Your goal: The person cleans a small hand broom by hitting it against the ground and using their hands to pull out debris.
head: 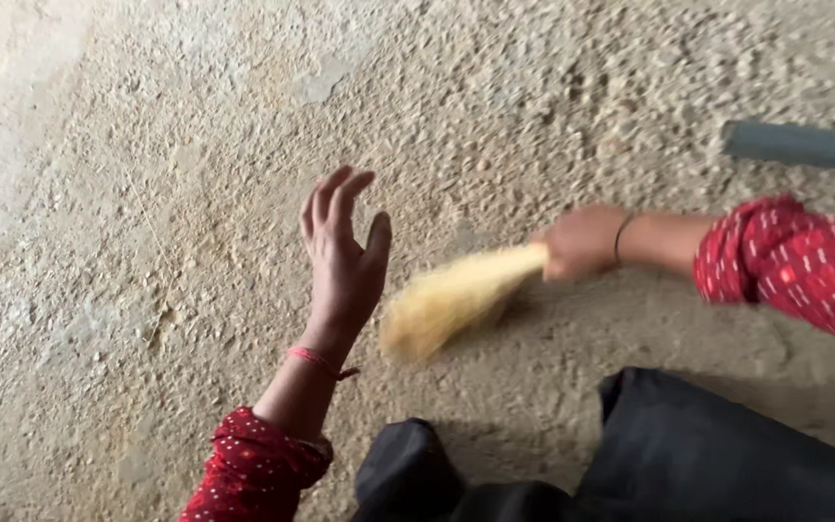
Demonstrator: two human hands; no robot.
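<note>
Fingers of right hand (582,242) clamp short straw-yellow broom (451,298), blurred; left hand (345,256) fingers spread, empty.

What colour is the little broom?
Pale straw yellow broom, seen in the head view, held by the right hand.

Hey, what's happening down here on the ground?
A person in red patterned sleeves is crouched over a rough, gritty floor. The right hand is closed in a grip around a small yellow straw broom, whose bristles are blurred just above the floor. The left hand is open and holds nothing, fingers spread above the floor. A grey pipe lies at the upper right.
</note>
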